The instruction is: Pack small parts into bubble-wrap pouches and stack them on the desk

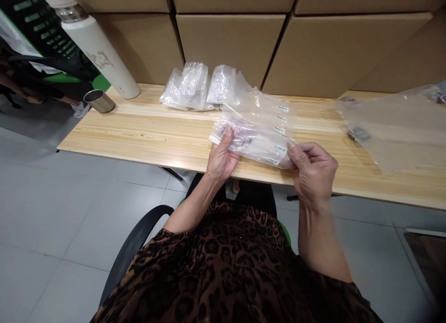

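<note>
A clear plastic bag (258, 144) with small printed labels is stretched between my two hands above the table's front edge. Something pinkish shows through its left part. My left hand (223, 158) grips the left end, thumb on top. At the other end, my right hand (311, 170) pinches the corner between thumb and fingers. Behind it lie more clear bags (258, 105) overlapping in a row, their labels at the right. Several filled, folded plastic packets (195, 84) stand together further back.
Cardboard boxes (230, 54) are stacked along the table's back. A white bottle (104, 56) and a metal cup (100, 101) stand on the left end of the wooden table (139, 137). Large plastic sheeting (397, 128) covers the right side. Another person's arm (17, 88) shows far left.
</note>
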Demonstrator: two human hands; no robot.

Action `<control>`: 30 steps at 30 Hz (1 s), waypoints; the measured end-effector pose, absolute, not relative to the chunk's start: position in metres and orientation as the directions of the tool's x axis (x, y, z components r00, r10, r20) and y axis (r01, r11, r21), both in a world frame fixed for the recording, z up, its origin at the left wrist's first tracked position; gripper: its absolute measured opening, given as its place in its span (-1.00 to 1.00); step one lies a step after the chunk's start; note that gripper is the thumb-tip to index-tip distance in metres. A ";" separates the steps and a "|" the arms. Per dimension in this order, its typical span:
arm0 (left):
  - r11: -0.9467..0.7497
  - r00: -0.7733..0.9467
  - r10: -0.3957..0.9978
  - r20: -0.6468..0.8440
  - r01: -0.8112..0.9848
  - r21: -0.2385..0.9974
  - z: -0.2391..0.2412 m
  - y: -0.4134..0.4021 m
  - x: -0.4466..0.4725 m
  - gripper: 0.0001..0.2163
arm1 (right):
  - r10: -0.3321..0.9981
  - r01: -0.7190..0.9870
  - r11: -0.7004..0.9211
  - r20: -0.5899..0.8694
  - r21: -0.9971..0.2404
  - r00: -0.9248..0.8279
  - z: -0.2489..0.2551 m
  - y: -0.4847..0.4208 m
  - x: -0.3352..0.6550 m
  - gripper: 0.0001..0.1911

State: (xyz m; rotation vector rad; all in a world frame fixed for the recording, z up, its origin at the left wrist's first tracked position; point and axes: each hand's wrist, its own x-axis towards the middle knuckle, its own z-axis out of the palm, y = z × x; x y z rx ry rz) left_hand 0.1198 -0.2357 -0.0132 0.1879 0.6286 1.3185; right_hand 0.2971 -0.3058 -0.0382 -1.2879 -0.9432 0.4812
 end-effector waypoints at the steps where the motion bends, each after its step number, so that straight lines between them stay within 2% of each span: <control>1: 0.254 0.100 0.941 -0.324 -0.841 0.478 -0.013 -0.236 0.121 -0.67 | 0.688 0.286 0.297 0.411 -0.911 0.597 -0.038 -0.307 0.294 -0.76; 3: 0.237 0.076 0.942 -0.328 -0.842 0.484 -0.014 -0.236 0.123 -0.66 | 0.568 0.531 0.350 0.625 -0.772 0.535 -0.033 -0.313 0.285 -0.76; 5: 0.227 0.076 0.946 -0.315 -0.849 0.477 -0.014 -0.238 0.127 -0.64 | 0.629 0.726 0.369 0.731 -0.580 0.264 -0.027 -0.318 0.272 -0.53; 6: 0.225 0.081 0.948 -0.307 -0.852 0.472 -0.014 -0.241 0.129 -0.64 | 0.704 0.778 0.379 0.702 -0.500 0.108 -0.025 -0.319 0.265 -0.43; 8: 0.229 0.093 0.950 -0.297 -0.855 0.466 -0.014 -0.247 0.135 -0.67 | 0.824 0.826 0.388 0.555 -0.409 -0.113 -0.024 -0.317 0.252 -0.32; 11: 0.238 0.099 0.950 -0.296 -0.842 0.484 -0.013 -0.258 0.141 -0.73 | 0.866 0.861 0.396 0.441 -0.319 -0.235 -0.033 -0.303 0.243 -0.28; 15: 0.257 0.143 0.958 -0.250 -0.816 0.519 -0.015 -0.269 0.135 -0.70 | 0.769 0.888 0.444 0.561 -0.122 -0.308 -0.048 -0.289 0.250 -0.32; 18: 0.233 0.220 0.971 -0.095 -0.774 0.589 -0.025 -0.271 0.124 -0.61 | 0.685 0.868 0.494 0.641 -0.060 -0.346 -0.045 -0.291 0.261 -0.31; 21: 0.204 0.313 0.948 0.055 -0.732 0.650 -0.037 -0.268 0.112 -0.33 | 0.659 0.788 0.600 0.642 -0.135 -0.392 -0.027 -0.299 0.272 -0.31; 24: 0.177 0.384 0.914 0.134 -0.673 0.718 -0.041 -0.261 0.105 -0.15 | 0.738 0.692 0.634 0.537 -0.346 -0.408 -0.003 -0.304 0.284 -0.44; 27: 0.152 0.433 0.884 0.174 -0.619 0.771 -0.037 -0.257 0.103 -0.18 | 0.832 0.596 0.554 0.399 -0.581 -0.385 0.018 -0.300 0.295 -0.64; 30: 0.172 0.431 0.891 0.145 -0.616 0.769 -0.030 -0.258 0.105 -0.37 | 0.899 0.429 0.419 0.298 -0.801 -0.321 0.026 -0.290 0.304 -0.78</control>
